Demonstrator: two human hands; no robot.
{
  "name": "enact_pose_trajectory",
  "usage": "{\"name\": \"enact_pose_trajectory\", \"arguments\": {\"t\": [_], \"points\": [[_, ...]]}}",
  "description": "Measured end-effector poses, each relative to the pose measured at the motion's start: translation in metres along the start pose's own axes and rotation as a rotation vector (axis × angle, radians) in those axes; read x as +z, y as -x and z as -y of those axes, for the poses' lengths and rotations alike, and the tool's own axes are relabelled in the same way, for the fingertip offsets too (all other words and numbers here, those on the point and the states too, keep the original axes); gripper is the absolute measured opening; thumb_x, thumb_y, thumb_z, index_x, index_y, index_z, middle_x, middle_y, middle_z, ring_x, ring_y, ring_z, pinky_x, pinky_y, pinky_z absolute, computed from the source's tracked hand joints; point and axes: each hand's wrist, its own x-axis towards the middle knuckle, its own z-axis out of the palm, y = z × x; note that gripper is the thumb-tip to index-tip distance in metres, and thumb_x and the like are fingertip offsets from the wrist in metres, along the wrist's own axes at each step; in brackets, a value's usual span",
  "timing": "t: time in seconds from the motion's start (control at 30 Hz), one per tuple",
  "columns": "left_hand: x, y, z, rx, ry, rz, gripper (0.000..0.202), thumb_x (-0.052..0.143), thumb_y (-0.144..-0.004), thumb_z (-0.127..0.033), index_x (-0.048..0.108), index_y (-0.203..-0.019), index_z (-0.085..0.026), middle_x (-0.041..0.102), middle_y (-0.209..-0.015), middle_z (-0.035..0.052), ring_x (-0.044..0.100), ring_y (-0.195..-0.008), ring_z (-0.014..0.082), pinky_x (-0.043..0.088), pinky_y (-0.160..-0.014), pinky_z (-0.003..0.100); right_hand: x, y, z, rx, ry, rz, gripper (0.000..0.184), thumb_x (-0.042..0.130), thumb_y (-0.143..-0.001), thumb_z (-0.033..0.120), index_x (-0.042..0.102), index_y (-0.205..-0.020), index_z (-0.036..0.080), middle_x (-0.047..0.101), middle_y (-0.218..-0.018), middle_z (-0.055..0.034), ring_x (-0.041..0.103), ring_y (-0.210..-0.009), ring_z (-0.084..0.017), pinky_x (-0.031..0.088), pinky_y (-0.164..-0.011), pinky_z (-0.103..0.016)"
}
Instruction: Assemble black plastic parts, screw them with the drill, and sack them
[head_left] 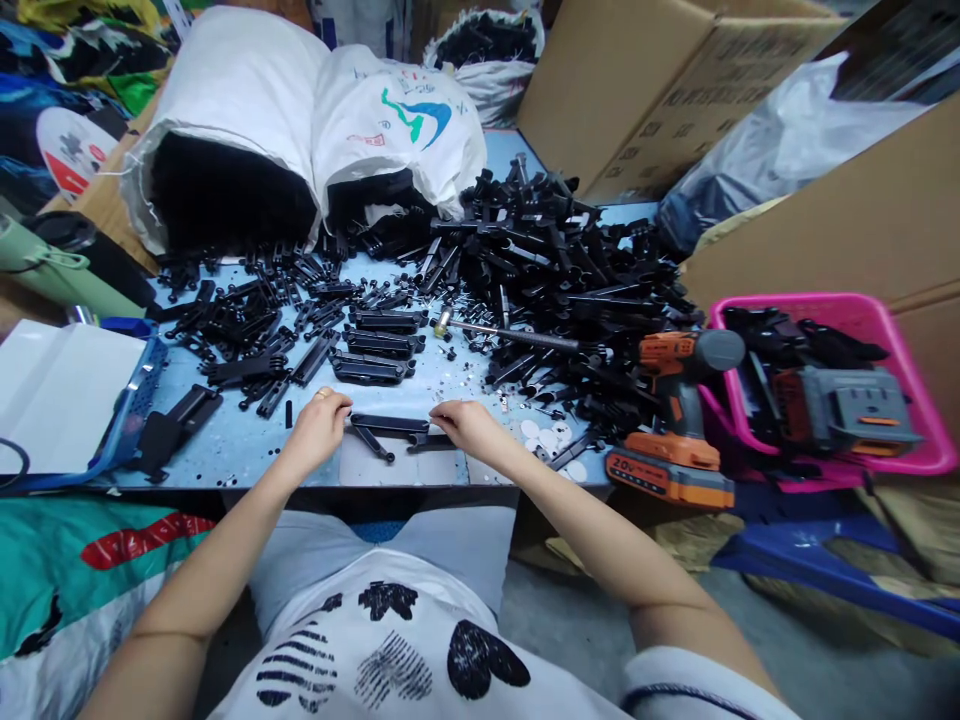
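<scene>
At the front edge of the table, a black jointed bar assembly (391, 426) spans the gap between my two hands. My left hand (321, 425) pinches its left end. The fingers of my right hand (466, 425) are closed on its right end. A thin link hangs from the assembly, slanting toward me. Just beyond it lie similar black assemblies (379, 343) in a row. A hammer (510, 332) with a brass-coloured head rests to the right of that row, its handle pointing right among black parts.
Black parts (555, 260) are heaped at the back right, with smaller pieces (255, 310) at left. White sacks (232, 90) spill parts. An orange cordless drill (675, 400) stands near a pink basket (840, 300). White discs (551, 437) and a blue tray (154, 375) flank my hands.
</scene>
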Motion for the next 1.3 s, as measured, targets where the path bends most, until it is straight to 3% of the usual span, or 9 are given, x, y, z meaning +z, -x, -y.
{"name": "enact_pose_trajectory", "arguments": {"t": [0.2,0.43,0.5,0.57,0.67,0.77,0.9,1.17,1.3], "points": [[-0.001,0.001,-0.017,-0.023,-0.304,0.181,0.028,0.036,-0.081,-0.002,0.062,-0.086,-0.012,0.053,-0.095,0.0119,0.058,-0.076,0.02,0.047,-0.073,0.033,-0.002,-0.009,0.036,-0.104,0.432,0.194,0.018,0.047,-0.081,-0.001,0.059,-0.082,0.011,0.064,-0.083,-0.0102,0.059,-0.08,-0.018,0.039,-0.068,-0.025],[-0.002,-0.001,-0.034,0.107,-0.454,0.29,0.035,0.032,-0.076,0.009,0.06,-0.086,-0.01,0.055,-0.1,0.0146,0.058,-0.082,0.0205,0.047,-0.071,0.031,0.007,-0.004,0.022,-0.059,0.299,0.047,0.01,0.047,-0.092,0.019,0.055,-0.095,0.016,0.064,-0.078,-0.0055,0.059,-0.073,-0.016,0.038,-0.064,-0.024],[0.004,-0.001,-0.031,0.094,-0.438,0.292,0.03,0.036,-0.08,0.004,0.06,-0.092,-0.009,0.057,-0.098,0.0144,0.058,-0.084,0.0214,0.047,-0.072,0.031,0.011,0.001,0.014,-0.052,0.232,-0.015,0.013,0.046,-0.093,0.023,0.054,-0.1,0.017,0.065,-0.08,-0.0051,0.06,-0.073,-0.015,0.04,-0.064,-0.024],[0.011,0.0,-0.028,0.069,-0.401,0.209,0.025,0.044,-0.085,-0.007,0.057,-0.106,-0.01,0.058,-0.102,0.015,0.058,-0.091,0.0241,0.046,-0.077,0.034,0.018,0.007,0.005,-0.096,0.156,-0.097,0.016,0.043,-0.094,0.025,0.055,-0.102,0.017,0.066,-0.088,-0.0064,0.061,-0.079,-0.015,0.043,-0.068,-0.024],[0.029,0.001,-0.032,0.209,-0.311,0.073,0.045,0.059,-0.084,-0.029,0.047,-0.124,-0.013,0.054,-0.119,0.0174,0.048,-0.113,0.0296,0.038,-0.092,0.042,0.034,0.016,-0.014,-0.239,0.085,-0.239,0.024,0.041,-0.095,0.027,0.054,-0.113,0.017,0.064,-0.11,-0.0109,0.059,-0.098,-0.016,0.046,-0.083,-0.029],[0.053,0.0,-0.043,0.373,-0.222,0.152,0.06,0.063,-0.079,-0.046,0.044,-0.127,-0.014,0.055,-0.118,0.0169,0.047,-0.114,0.0308,0.033,-0.094,0.045,0.053,0.025,-0.036,-0.323,0.115,-0.273,0.036,0.045,-0.093,0.031,0.048,-0.126,0.017,0.062,-0.115,-0.0127,0.058,-0.102,-0.018,0.047,-0.086,-0.032],[0.076,-0.003,-0.049,0.324,-0.204,0.219,0.056,0.062,-0.081,-0.041,0.045,-0.125,-0.012,0.059,-0.106,0.0141,0.051,-0.101,0.0289,0.037,-0.085,0.04,0.071,0.028,-0.057,-0.278,0.225,-0.277,0.042,0.047,-0.093,0.035,0.047,-0.129,0.015,0.066,-0.095,-0.0103,0.06,-0.088,-0.019,0.046,-0.074,-0.031],[0.08,-0.003,-0.044,0.346,-0.187,0.157,0.048,0.056,-0.083,-0.047,0.053,-0.115,-0.012,0.059,-0.104,0.0139,0.051,-0.098,0.0283,0.038,-0.082,0.039,0.043,0.009,-0.072,-0.53,0.306,-0.055,0.041,0.04,-0.095,0.04,0.05,-0.127,0.017,0.063,-0.091,-0.0072,0.054,-0.083,-0.016,0.042,-0.072,-0.028],[0.072,-0.001,-0.044,0.377,-0.266,0.172,0.049,0.048,-0.089,-0.044,0.046,-0.125,-0.012,0.057,-0.114,0.0164,0.051,-0.103,0.0279,0.037,-0.086,0.041,0.034,0.013,-0.073,-0.456,0.469,-0.051,0.045,0.036,-0.094,0.048,0.055,-0.119,0.017,0.062,-0.088,-0.0078,0.054,-0.08,-0.017,0.038,-0.067,-0.027]]}}
